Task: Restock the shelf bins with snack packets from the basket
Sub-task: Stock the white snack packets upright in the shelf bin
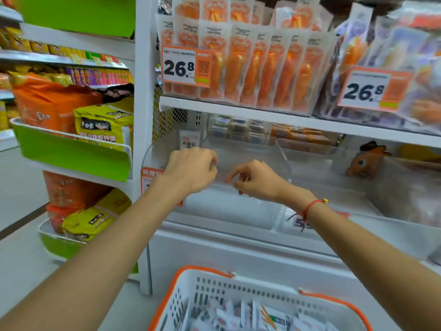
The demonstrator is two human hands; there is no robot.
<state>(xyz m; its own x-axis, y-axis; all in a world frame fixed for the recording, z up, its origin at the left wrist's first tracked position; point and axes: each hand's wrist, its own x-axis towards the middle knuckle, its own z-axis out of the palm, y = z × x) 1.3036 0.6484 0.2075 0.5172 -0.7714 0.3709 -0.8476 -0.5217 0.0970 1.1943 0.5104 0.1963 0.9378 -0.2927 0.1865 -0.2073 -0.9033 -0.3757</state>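
Basket: white plastic basket (188, 304) with orange rim, nearest to the camera, low centre; snack packets (241, 314) lie loose inside, white, flat, glossy film.
Left grip: left hand (191, 170) is at the near rim of the clear bin (267, 154); fingers curled, but whether they pinch something I cannot tell.
Right grip: right hand (255, 180) just beside it, fingers loosely bent, nothing visible between them.
Key relation: packets are below and nearer than both hands, slightly to the right; the right hand seems closer to them.
Bin: transparent hard plastic, curved side wall, long axis left to right, looks almost empty.
Shelf above: orange packets (262, 72) stand upright in rows behind a price tag (186, 66).
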